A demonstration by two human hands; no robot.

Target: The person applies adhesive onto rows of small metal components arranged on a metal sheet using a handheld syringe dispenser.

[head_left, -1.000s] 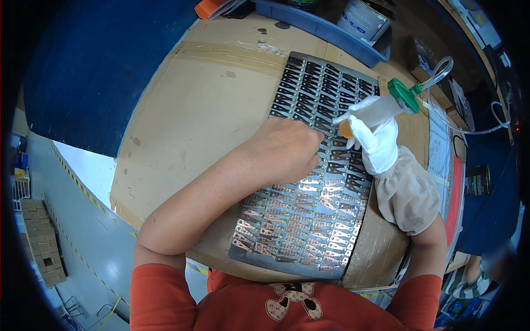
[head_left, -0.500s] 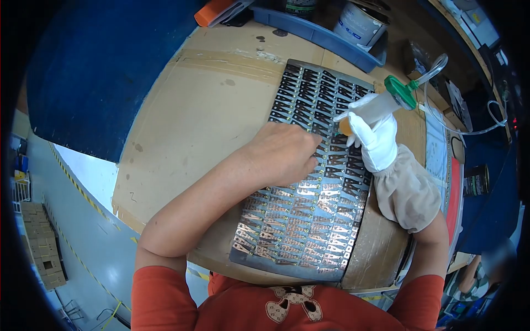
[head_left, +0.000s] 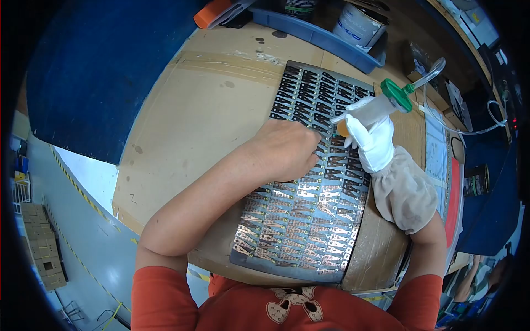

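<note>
A grey metal plate (head_left: 251, 259) lies on the cardboard, covered with rows of small flat wedge-shaped metal pieces, dark toward the far end and coppery toward me. My left hand (head_left: 287, 150), bare, rests over the plate's left middle with its fingers curled closed; what they pinch, if anything, is hidden. In a white glove, my right hand (head_left: 375, 140) is wrapped around a clear dispensing syringe (head_left: 372, 112) with a green cap and an orange part inside. The syringe tilts, its lower end over the pieces just right of my left hand. Its tip is too small to make out.
A clear air hose (head_left: 436, 69) runs from the syringe cap toward the right. Behind the plate stands a blue tray (head_left: 309, 34) holding a white can (head_left: 360, 26). An orange-handled object (head_left: 210, 14) lies at the back left. Another person (head_left: 472, 281) is at the lower right edge.
My right hand and the syringe have shifted slightly left and downward in view. My left hand stays nearly in place, still closed. The person at the right edge has moved.
</note>
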